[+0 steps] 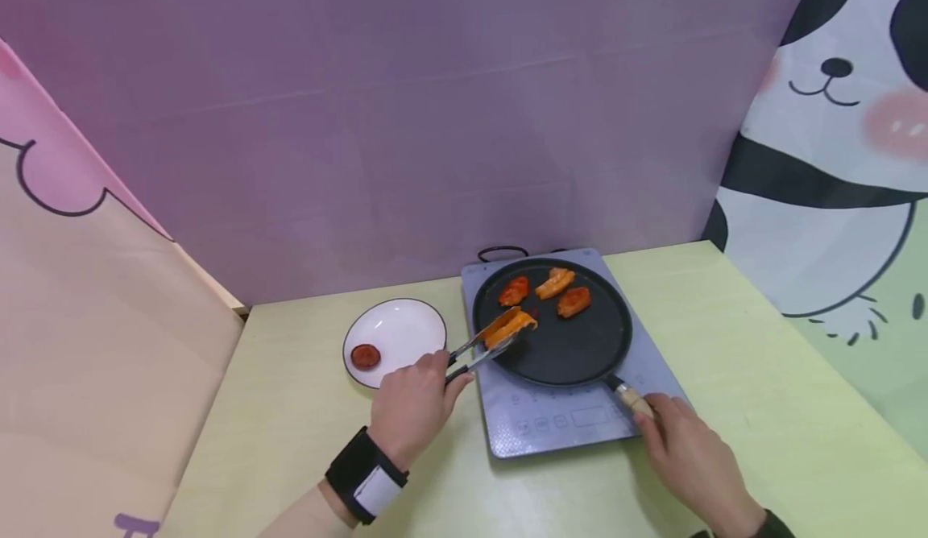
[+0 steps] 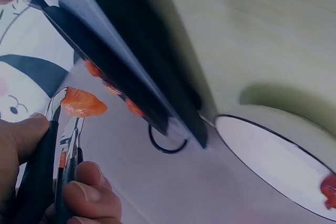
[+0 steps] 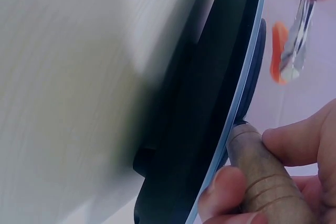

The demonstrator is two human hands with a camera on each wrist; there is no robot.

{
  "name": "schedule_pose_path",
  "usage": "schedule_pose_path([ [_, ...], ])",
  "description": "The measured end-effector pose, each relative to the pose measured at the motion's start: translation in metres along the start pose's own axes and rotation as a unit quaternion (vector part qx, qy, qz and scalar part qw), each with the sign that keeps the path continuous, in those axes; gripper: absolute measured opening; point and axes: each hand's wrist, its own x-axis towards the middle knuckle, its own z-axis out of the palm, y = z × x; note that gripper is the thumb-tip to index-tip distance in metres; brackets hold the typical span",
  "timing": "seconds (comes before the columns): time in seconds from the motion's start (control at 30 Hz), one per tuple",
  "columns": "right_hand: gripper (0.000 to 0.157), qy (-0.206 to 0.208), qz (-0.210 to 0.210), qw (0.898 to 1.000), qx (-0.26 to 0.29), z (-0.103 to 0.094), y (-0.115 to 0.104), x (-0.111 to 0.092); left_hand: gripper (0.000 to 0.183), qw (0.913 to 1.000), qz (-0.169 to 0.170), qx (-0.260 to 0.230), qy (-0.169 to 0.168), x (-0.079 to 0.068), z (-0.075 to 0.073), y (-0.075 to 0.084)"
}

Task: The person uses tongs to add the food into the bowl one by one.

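My left hand (image 1: 412,399) grips a pair of metal tongs (image 1: 464,361) with black handles. Between the tongs' tips is an orange-brown piece of food (image 1: 510,329), perhaps a chicken wing, held above the left side of a flat black pan (image 1: 573,353). In the left wrist view the held piece (image 2: 84,103) hangs clear of the pan. My right hand (image 1: 692,453) holds the pan's wooden handle (image 3: 270,182), thumb and fingers around it. Several browned pieces (image 1: 574,302) lie in the pan's far half. Something dark red beside the tongs is partly hidden.
Under the pan is a grey induction cooktop (image 1: 507,425), its control panel toward me. A white dark-rimmed plate (image 1: 409,329) stands left of it, carrying one round reddish-brown slice (image 1: 366,356). Behind the pale table (image 1: 290,441) rises a purple backdrop (image 1: 435,159); a black wire loop (image 1: 500,249) shows behind the cooktop.
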Motion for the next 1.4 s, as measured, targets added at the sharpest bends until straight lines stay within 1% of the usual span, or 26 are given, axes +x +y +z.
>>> schedule_pose_path([
  [0.2,0.018,-0.004,0.005,1.0,0.003,-0.001,-0.001,0.0,0.038,0.9996,0.023,-0.013,-0.011,0.011,0.003,0.019],
  [0.27,0.018,-0.006,0.005,1.0,0.003,-0.001,-0.001,0.0,0.039,0.9994,0.028,-0.008,-0.016,0.014,0.005,0.024],
  [0.47,0.017,-0.002,0.002,1.0,0.006,-0.001,-0.002,0.001,0.04,0.9991,0.039,-0.002,-0.015,0.023,0.014,0.04],
  [0.57,0.017,-0.007,0.005,1.0,0.007,-0.001,-0.002,0.001,0.042,0.9988,0.042,0.008,-0.025,0.026,0.019,0.047],
  [0.7,0.018,-0.014,0.009,1.0,0.006,-0.001,-0.002,0.0,0.042,0.9983,0.054,0.02,-0.015,0.03,0.025,0.054],
  [0.83,0.018,-0.012,0.008,1.0,0.004,-0.001,-0.002,0.0,0.041,0.9979,0.061,0.022,-0.004,0.034,0.031,0.062],
  [1.07,0.019,-0.006,0.002,1.0,0.004,0.0,-0.001,0.001,0.043,0.9978,0.059,0.029,-0.008,0.042,0.039,0.073],
  [1.4,0.019,-0.004,0.002,1.0,0.004,0.001,0.0,0.0,0.044,0.9973,0.06,0.039,-0.016,0.051,0.044,0.08],
])
